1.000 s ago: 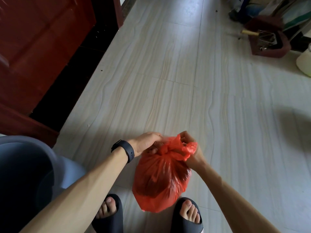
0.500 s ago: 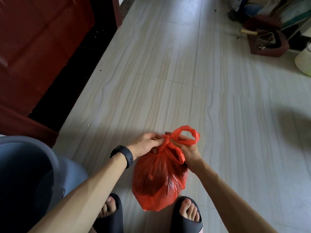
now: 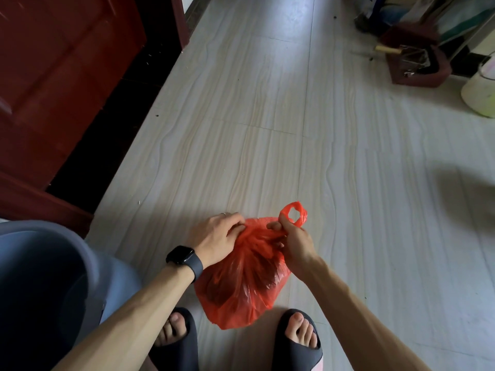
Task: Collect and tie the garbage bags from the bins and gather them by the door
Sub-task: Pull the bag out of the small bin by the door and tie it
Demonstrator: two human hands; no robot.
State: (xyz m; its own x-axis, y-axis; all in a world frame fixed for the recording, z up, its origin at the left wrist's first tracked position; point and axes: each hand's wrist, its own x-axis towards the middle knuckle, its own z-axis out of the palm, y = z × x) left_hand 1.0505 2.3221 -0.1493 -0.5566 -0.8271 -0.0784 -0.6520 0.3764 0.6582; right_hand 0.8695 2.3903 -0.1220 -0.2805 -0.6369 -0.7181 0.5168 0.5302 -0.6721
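A red plastic garbage bag (image 3: 241,287) with dark contents hangs just above the floor between my feet. My left hand (image 3: 217,236), with a black watch on its wrist, grips the bunched left side of the bag's top. My right hand (image 3: 292,242) is closed on the right handle, whose loop (image 3: 294,212) sticks out above my fist. The two hands are a little apart with the bag's neck stretched between them. A blue-grey bin (image 3: 53,285) stands at the lower left, beside my left foot.
A dark red wooden door (image 3: 61,76) and its dark threshold run along the left. At the far right are a dark red dustpan-like tray (image 3: 417,65) with clutter and a pale bucket (image 3: 479,89). Pale tiled floor (image 3: 267,129) spreads ahead.
My hands have drawn apart, pulling the bag's handles sideways. The right handle loop has moved right and now sticks up above my right fist.
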